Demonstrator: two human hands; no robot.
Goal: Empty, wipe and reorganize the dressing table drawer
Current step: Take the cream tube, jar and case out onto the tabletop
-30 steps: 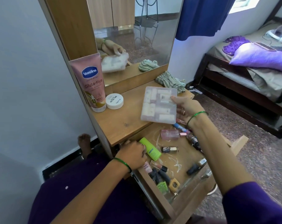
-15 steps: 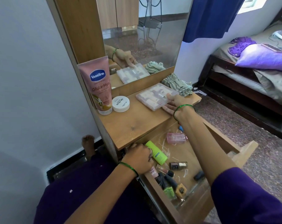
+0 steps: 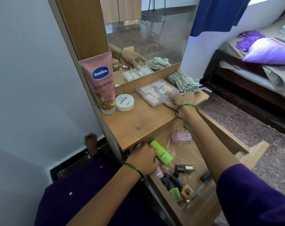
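The drawer (image 3: 223, 141) stood pulled out below the table (image 3: 138, 123) top, rigid wood, still littered with small bottles that looked light, hard and apt to roll. On the table lay the clear plastic case (image 3: 156, 93), probably light, stiff and slick, best taken by its edges. The right hand (image 3: 181, 99) rested on it, fingers straight. The left hand (image 3: 145, 159) curled over the drawer's side edge beside the green bottle (image 3: 163, 153).
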